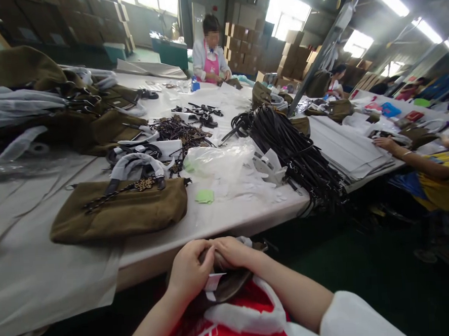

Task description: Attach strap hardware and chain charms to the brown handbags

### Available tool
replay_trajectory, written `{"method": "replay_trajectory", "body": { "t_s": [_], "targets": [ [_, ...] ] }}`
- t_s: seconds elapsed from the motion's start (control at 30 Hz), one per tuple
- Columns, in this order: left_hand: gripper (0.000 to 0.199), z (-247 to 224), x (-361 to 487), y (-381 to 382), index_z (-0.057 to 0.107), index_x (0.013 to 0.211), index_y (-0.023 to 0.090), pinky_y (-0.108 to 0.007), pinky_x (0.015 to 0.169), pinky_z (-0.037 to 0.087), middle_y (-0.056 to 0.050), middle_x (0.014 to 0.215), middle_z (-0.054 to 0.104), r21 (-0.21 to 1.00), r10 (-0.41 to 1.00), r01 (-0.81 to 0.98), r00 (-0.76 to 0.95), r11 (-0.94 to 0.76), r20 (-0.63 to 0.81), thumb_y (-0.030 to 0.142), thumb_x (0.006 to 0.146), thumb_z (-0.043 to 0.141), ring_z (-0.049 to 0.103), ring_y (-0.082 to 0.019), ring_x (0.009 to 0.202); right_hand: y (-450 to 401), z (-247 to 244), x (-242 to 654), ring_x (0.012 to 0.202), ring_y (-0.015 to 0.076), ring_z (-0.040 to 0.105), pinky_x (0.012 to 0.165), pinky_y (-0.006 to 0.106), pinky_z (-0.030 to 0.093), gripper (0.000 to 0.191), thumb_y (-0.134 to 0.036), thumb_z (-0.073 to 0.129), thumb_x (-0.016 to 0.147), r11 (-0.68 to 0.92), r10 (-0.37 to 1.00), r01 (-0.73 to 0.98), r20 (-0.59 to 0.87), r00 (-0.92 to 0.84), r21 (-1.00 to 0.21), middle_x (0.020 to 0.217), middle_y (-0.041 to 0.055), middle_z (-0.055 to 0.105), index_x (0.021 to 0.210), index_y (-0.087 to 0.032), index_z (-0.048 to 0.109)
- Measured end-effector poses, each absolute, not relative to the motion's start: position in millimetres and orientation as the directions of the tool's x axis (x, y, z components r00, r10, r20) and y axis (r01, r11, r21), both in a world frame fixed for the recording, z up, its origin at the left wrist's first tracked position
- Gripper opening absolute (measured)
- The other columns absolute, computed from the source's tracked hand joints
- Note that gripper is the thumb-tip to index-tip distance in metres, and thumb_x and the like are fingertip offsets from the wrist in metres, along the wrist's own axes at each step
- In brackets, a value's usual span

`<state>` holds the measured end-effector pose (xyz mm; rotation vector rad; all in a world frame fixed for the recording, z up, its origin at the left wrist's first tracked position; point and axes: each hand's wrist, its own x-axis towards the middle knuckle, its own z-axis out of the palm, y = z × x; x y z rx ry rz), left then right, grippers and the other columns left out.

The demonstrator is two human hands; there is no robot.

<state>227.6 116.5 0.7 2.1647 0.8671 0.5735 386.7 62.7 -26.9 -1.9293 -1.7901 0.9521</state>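
My left hand [188,269] and my right hand [231,251] meet just below the table edge, fingers curled and thumbs close together. Both grip a dark brown-olive handbag [234,287] in my lap; the spot between the fingertips is hidden. A white label [213,284] sticks out under my left hand, and a white-wrapped handle [252,318] curves over my red apron [251,294]. Ahead on the table lies an olive handbag [124,214], with its own wrapped handle [138,163] and a dark cord with a patterned charm [144,184].
Black straps [292,153] are heaped at the table's right edge. Clear plastic bags [224,163], a green paper piece [204,196] and patterned cords [178,133] lie mid-table. More olive bags [21,74] pile up left. A co-worker [210,57] works opposite; another's arm [418,164] reaches in from the right.
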Motion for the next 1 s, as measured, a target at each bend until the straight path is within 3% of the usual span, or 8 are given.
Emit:
{"method": "replay_trajectory", "body": {
  "t_s": [0.13, 0.23, 0.37, 0.47, 0.6, 0.77, 0.87, 1.0],
  "targets": [
    [0.023, 0.0, 230.7, 119.7, 0.070, 0.078, 0.021, -0.033, 0.071, 0.049, -0.003, 0.078, 0.072, 0.786, 0.737, 0.409, 0.670, -0.463, 0.086, 0.038, 0.087, 0.057, 0.066, -0.023, 0.075, 64.3, -7.5, 424.2, 0.097, 0.0183, 0.068, 0.086, 0.026, 0.051, 0.029, -0.032, 0.048, 0.097, -0.161, 0.976, 0.718, -0.001, 0.218, -0.678, 0.107, 0.0067, 0.075, 0.109, -0.018, 0.070],
    [0.025, 4.2, 226.4, 121.9, 0.070, 0.077, 0.022, -0.030, 0.070, 0.049, -0.003, 0.076, 0.071, 0.821, 0.732, 0.362, 0.675, -0.442, 0.097, 0.040, 0.088, 0.057, 0.066, -0.021, 0.075, 71.5, 8.9, 481.0, 0.093, 0.0178, 0.067, 0.086, 0.025, 0.051, 0.029, -0.029, 0.046, 0.097, -0.313, 0.876, 0.774, 0.148, 0.459, -0.550, 0.108, 0.0079, 0.072, 0.110, -0.018, 0.069],
    [0.024, 7.3, 221.5, 125.8, 0.071, 0.078, 0.023, -0.028, 0.071, 0.048, -0.002, 0.076, 0.069, 0.848, 0.717, 0.303, 0.686, -0.435, 0.123, 0.040, 0.089, 0.058, 0.065, -0.019, 0.075, 81.5, 5.5, 555.7, 0.097, 0.0240, 0.066, 0.092, 0.034, 0.048, 0.035, -0.018, 0.060, 0.086, -0.549, 0.766, 0.744, 0.127, 0.630, -0.382, 0.121, 0.0155, 0.065, 0.119, -0.016, 0.067],
    [0.021, 8.5, 220.1, 125.9, 0.070, 0.078, 0.023, -0.026, 0.071, 0.048, -0.001, 0.076, 0.068, 0.857, 0.716, 0.285, 0.686, -0.429, 0.130, 0.038, 0.089, 0.060, 0.064, -0.018, 0.074, 84.1, -4.9, 587.2, 0.099, 0.0262, 0.066, 0.091, 0.034, 0.048, 0.023, -0.014, 0.064, 0.080, -0.575, 0.766, 0.734, 0.080, 0.638, -0.362, 0.108, 0.0147, 0.070, 0.100, -0.016, 0.075],
    [0.021, 7.4, 219.8, 124.1, 0.070, 0.078, 0.022, -0.026, 0.072, 0.047, -0.001, 0.076, 0.068, 0.870, 0.730, 0.281, 0.672, -0.404, 0.123, 0.038, 0.089, 0.061, 0.064, -0.017, 0.074, 80.1, -8.9, 603.6, 0.089, 0.0233, 0.070, 0.083, 0.029, 0.049, 0.011, -0.022, 0.066, 0.080, -0.549, 0.784, 0.734, 0.057, 0.618, -0.400, 0.088, 0.0083, 0.075, 0.083, -0.020, 0.077],
    [0.022, 9.2, 220.8, 125.5, 0.068, 0.077, 0.021, -0.027, 0.072, 0.047, -0.001, 0.076, 0.067, 0.873, 0.725, 0.298, 0.683, -0.386, 0.087, 0.037, 0.090, 0.059, 0.064, -0.018, 0.075, 69.1, 1.4, 622.1, 0.053, 0.0184, 0.066, 0.058, 0.025, 0.047, 0.025, -0.041, 0.063, 0.083, -0.549, 0.735, 0.661, 0.082, 0.673, -0.511, 0.050, 0.0002, 0.065, 0.083, -0.019, 0.077],
    [0.022, 14.7, 219.9, 125.5, 0.066, 0.075, 0.021, -0.028, 0.071, 0.047, -0.001, 0.075, 0.065, 0.859, 0.709, 0.317, 0.701, -0.403, 0.074, 0.035, 0.090, 0.058, 0.063, -0.018, 0.074, 60.3, 16.3, 635.2, 0.056, 0.0210, 0.067, 0.061, 0.028, 0.049, 0.038, -0.045, 0.052, 0.089, -0.564, 0.597, 0.607, 0.230, 0.768, -0.560, 0.055, 0.0054, 0.068, 0.087, -0.013, 0.072],
    [0.019, 22.8, 216.6, 121.4, 0.063, 0.074, 0.021, -0.029, 0.071, 0.047, -0.002, 0.076, 0.064, 0.837, 0.684, 0.333, 0.727, -0.434, 0.065, 0.030, 0.089, 0.057, 0.062, -0.018, 0.075, 49.0, 42.4, 628.3, 0.064, 0.0236, 0.068, 0.073, 0.035, 0.050, 0.049, -0.045, 0.034, 0.099, -0.551, 0.270, 0.577, 0.526, 0.807, -0.603, 0.065, 0.0108, 0.069, 0.103, -0.006, 0.063]
  ]
}}
